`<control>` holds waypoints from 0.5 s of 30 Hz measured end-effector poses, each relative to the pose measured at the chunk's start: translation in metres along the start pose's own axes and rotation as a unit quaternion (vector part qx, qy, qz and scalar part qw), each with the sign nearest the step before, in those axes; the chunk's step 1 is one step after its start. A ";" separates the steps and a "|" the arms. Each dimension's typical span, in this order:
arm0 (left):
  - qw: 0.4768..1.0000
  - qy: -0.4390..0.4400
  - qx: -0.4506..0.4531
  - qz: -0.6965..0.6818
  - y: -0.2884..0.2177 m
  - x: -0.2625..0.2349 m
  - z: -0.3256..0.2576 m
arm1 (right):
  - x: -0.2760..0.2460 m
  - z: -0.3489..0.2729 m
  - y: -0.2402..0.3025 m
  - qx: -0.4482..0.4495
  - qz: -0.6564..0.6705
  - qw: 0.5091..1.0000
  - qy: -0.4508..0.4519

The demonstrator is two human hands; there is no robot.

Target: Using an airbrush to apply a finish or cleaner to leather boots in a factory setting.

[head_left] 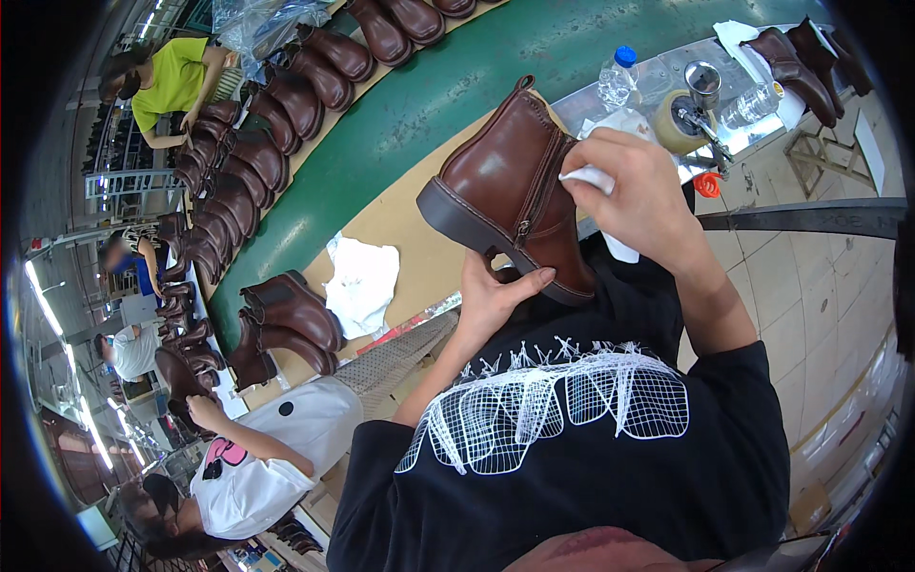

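Note:
A brown leather ankle boot with a dark sole and a side zipper is tilted in front of me, its heel to the left and its toe toward my body. My left hand is closed on the boot from below, gripping the sole near the arch with the thumb across it. Pinched in my right hand is a white cloth, pressed to the boot's upper beside the zipper. Part of the cloth hangs below my fingers.
Another white cloth and a pair of brown boots rest at left. Beyond runs a green conveyor lined with boots. A capped bottle and a tape roll stand at right. A co-worker in white handles a boot.

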State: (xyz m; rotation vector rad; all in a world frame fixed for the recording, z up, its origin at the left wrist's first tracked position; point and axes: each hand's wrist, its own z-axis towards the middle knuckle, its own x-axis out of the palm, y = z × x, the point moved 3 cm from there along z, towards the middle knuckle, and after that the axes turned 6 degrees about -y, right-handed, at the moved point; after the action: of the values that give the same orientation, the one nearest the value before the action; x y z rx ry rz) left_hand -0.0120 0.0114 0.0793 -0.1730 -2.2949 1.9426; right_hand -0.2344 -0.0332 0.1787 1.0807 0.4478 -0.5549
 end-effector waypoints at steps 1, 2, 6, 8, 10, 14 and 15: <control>1.000 0.004 -0.001 0.004 0.001 -0.001 0.000 | -0.002 0.002 -0.005 0.001 -0.013 0.999 -0.034; 1.000 0.004 -0.001 0.004 0.002 -0.001 0.000 | -0.004 0.004 -0.010 0.002 -0.025 0.997 -0.068; 1.000 -0.005 -0.001 0.008 0.001 0.001 0.000 | -0.025 0.006 -0.022 0.075 -0.007 0.988 -0.133; 1.000 -0.005 -0.009 0.001 -0.001 0.001 0.000 | -0.024 0.003 -0.019 0.082 0.017 0.989 -0.126; 1.000 -0.011 -0.027 0.001 -0.001 0.000 0.000 | -0.018 0.000 -0.021 0.083 0.068 0.990 -0.096; 1.000 -0.015 0.011 0.012 0.002 0.000 0.001 | -0.014 -0.006 -0.015 0.022 0.063 0.996 -0.060; 1.000 -0.015 0.011 0.013 0.002 0.000 0.001 | -0.011 -0.007 -0.012 0.018 0.051 0.998 -0.043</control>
State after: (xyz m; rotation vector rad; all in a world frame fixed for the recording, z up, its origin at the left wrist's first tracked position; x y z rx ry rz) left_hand -0.0120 0.0109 0.0776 -0.1732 -2.3002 1.9941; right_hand -0.2507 -0.0291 0.1739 1.1033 0.3071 -0.5179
